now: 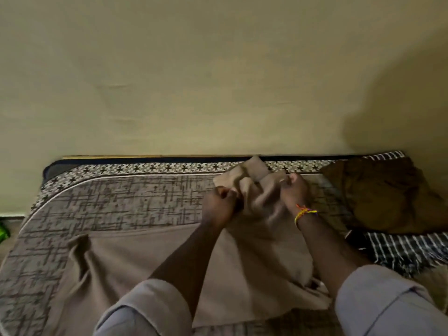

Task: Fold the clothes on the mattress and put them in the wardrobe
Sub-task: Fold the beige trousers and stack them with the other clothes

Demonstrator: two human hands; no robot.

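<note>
A large beige garment (145, 263) lies spread across the patterned grey mattress (116, 202). Its far end is bunched up and lifted near the wall. My left hand (221, 202) is closed on that bunched cloth from the left. My right hand (294, 192), with a coloured thread band at the wrist, grips the same cloth from the right. The two hands are close together, and folds of beige fabric stick up between and behind them. No wardrobe is in view.
A dark brown crumpled garment (383, 195) lies at the mattress's right end on a black-and-white striped cloth (407, 251). A plain yellowish wall (218, 81) runs right behind the mattress. Something green (3, 231) shows on the floor at the far left.
</note>
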